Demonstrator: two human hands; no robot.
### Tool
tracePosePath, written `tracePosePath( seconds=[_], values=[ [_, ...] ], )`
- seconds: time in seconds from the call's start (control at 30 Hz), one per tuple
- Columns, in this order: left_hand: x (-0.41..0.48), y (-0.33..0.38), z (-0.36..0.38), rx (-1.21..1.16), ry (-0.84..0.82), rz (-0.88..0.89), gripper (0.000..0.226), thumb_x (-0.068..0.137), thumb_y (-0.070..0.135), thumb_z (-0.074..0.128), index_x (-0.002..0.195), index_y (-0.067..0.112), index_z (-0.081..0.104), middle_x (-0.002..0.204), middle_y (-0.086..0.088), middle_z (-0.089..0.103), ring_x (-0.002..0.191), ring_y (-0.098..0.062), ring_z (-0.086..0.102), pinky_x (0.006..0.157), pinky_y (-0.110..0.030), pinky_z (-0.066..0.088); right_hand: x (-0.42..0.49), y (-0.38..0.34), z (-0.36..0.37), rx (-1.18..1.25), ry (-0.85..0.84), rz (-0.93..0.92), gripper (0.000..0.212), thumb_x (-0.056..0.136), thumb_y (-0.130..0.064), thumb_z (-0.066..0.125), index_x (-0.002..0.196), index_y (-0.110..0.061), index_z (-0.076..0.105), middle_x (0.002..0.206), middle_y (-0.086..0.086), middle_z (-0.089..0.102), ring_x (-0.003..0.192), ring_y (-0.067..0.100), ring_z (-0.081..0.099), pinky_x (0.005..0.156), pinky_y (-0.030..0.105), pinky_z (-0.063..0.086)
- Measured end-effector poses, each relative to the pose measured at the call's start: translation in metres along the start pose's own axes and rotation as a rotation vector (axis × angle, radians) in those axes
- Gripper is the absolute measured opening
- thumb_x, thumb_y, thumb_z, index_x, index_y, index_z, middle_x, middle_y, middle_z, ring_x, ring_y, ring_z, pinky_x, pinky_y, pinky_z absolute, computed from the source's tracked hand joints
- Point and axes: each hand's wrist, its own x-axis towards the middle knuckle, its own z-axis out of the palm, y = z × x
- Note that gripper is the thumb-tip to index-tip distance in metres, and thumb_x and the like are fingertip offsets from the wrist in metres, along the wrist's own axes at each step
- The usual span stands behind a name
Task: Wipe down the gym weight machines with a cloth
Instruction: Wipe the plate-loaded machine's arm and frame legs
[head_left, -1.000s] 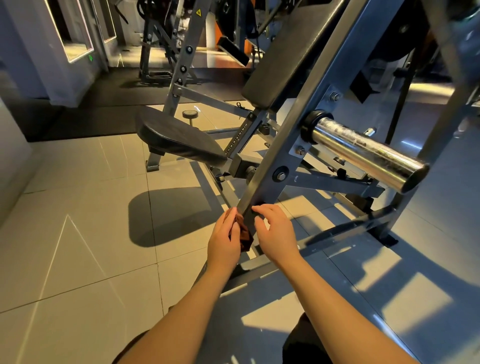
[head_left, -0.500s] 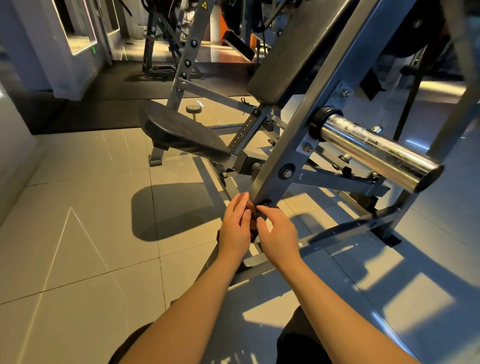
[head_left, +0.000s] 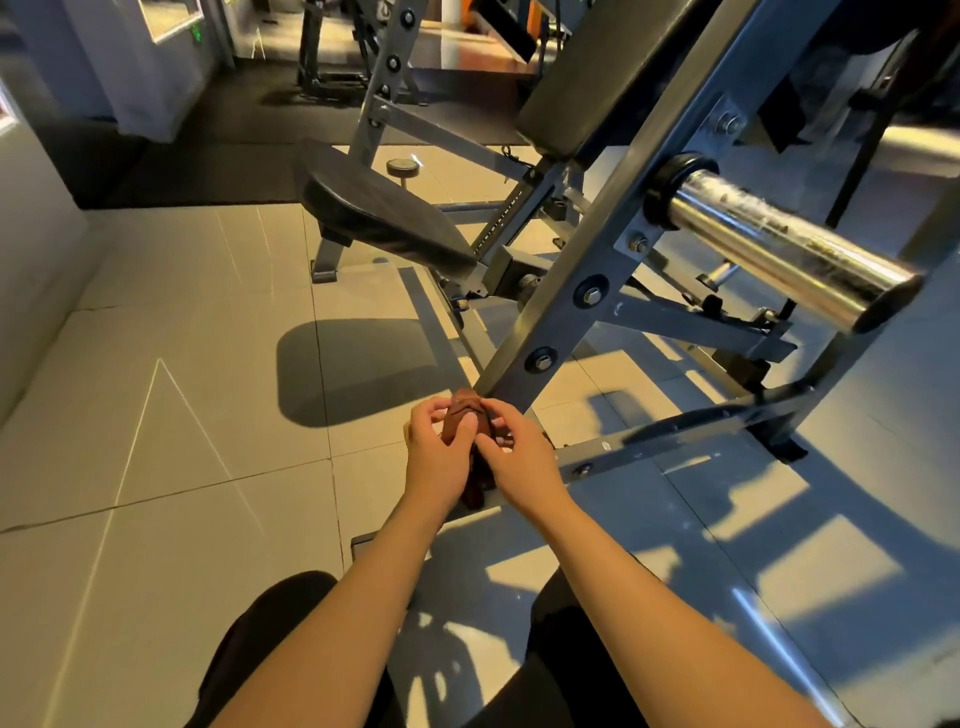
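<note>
A small brown cloth (head_left: 464, 415) is bunched between both hands, just below the foot of the slanted grey frame bar (head_left: 582, 280) of the weight machine. My left hand (head_left: 439, 457) curls its fingers and thumb round the cloth from the left. My right hand (head_left: 511, 457) pinches it from the right. A tail of the cloth hangs down between my wrists. The cloth sits at the bar's lower end; contact with the metal is unclear.
A chrome weight sleeve (head_left: 779, 244) juts out at the right. The black seat pad (head_left: 384, 218) and back pad (head_left: 597, 78) lie beyond the bar. A low frame rail (head_left: 649, 447) crosses the tiled floor (head_left: 156, 395). More machines stand at the back.
Both hands have drawn back slightly from the bar's foot and gathered the cloth into a tighter bunch between them. The camera has come closer and lower.
</note>
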Motion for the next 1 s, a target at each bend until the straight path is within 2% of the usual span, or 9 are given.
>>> tracePosePath(
  seconds=[0.1,0.17,0.3,0.37,0.43,0.5,0.7,0.9,1.0],
  values=[
    [-0.007,-0.003,-0.014,0.007,0.011,0.023,0.01,0.099,0.027,0.062,0.109,0.026,0.059,0.108,0.011,0.061,0.096,0.001,0.06,0.07,-0.008,0.047,0.001,0.005,-0.003,0.013,-0.037,-0.006,0.029,0.099,-0.026,0.062,0.128,-0.027,0.062,0.117,-0.011,0.064,0.104,0.004,0.059,0.087,0.014,0.048],
    [-0.007,-0.008,-0.025,0.057,0.036,0.031,0.005,0.099,0.029,0.062,0.1,0.024,0.063,0.098,0.011,0.065,0.088,0.002,0.062,0.065,-0.007,0.047,0.002,0.009,-0.001,-0.007,-0.03,-0.001,0.022,0.099,-0.027,0.062,0.12,-0.025,0.067,0.112,-0.009,0.066,0.102,0.005,0.059,0.083,0.014,0.047],
    [0.0,-0.025,-0.047,0.06,0.097,-0.065,0.006,0.096,0.036,0.065,0.091,0.032,0.067,0.097,0.013,0.069,0.097,-0.012,0.066,0.084,-0.032,0.059,0.005,0.01,0.006,0.158,0.019,0.08,0.015,0.101,-0.019,0.057,0.107,-0.028,0.068,0.108,-0.005,0.065,0.104,0.012,0.061,0.091,0.031,0.057],
    [0.0,-0.026,-0.056,0.045,0.029,-0.089,0.005,0.096,0.037,0.064,0.094,0.038,0.068,0.108,0.018,0.068,0.102,-0.011,0.066,0.085,-0.034,0.06,0.004,0.008,0.01,0.177,-0.049,0.078,0.017,0.103,-0.021,0.054,0.104,-0.034,0.066,0.112,-0.005,0.064,0.107,0.013,0.06,0.091,0.032,0.058],
    [-0.005,-0.021,-0.061,0.1,-0.064,-0.087,0.011,0.099,0.036,0.061,0.109,0.038,0.066,0.119,0.021,0.061,0.104,-0.006,0.062,0.077,-0.019,0.057,0.001,0.005,0.017,0.226,-0.135,0.068,0.019,0.104,-0.021,0.052,0.104,-0.034,0.067,0.109,-0.009,0.065,0.105,0.012,0.061,0.088,0.03,0.059],
    [-0.01,-0.017,-0.064,0.093,-0.124,-0.097,0.022,0.101,0.034,0.058,0.123,0.034,0.062,0.118,0.019,0.062,0.103,-0.002,0.061,0.069,-0.011,0.053,-0.001,0.002,0.022,0.305,-0.171,0.062,0.019,0.104,-0.019,0.052,0.103,-0.03,0.068,0.101,-0.012,0.067,0.101,0.01,0.064,0.083,0.026,0.059],
    [-0.01,-0.027,-0.083,0.035,-0.189,-0.255,0.019,0.098,0.037,0.064,0.108,0.021,0.068,0.101,0.0,0.073,0.097,-0.019,0.071,0.08,-0.029,0.058,0.008,0.002,0.038,0.368,-0.269,0.048,0.025,0.103,-0.014,0.05,0.098,-0.031,0.068,0.102,-0.001,0.069,0.102,0.024,0.064,0.086,0.037,0.059],
    [-0.016,-0.037,-0.084,0.048,0.006,-0.284,0.022,0.094,0.039,0.068,0.096,0.018,0.068,0.094,-0.005,0.073,0.095,-0.025,0.07,0.087,-0.042,0.059,0.013,0.008,0.049,0.162,-0.226,0.014,0.022,0.104,-0.017,0.051,0.11,-0.027,0.069,0.111,-0.009,0.066,0.107,0.01,0.059,0.088,0.026,0.056],
    [-0.023,-0.039,-0.094,-0.11,0.154,-0.337,0.022,0.097,0.036,0.064,0.101,0.015,0.067,0.097,-0.007,0.074,0.096,-0.028,0.071,0.077,-0.039,0.059,0.018,0.017,0.059,0.028,-0.158,0.004,0.021,0.102,-0.019,0.054,0.114,-0.028,0.068,0.115,-0.008,0.062,0.106,0.008,0.058,0.093,0.028,0.054]
  ],
)
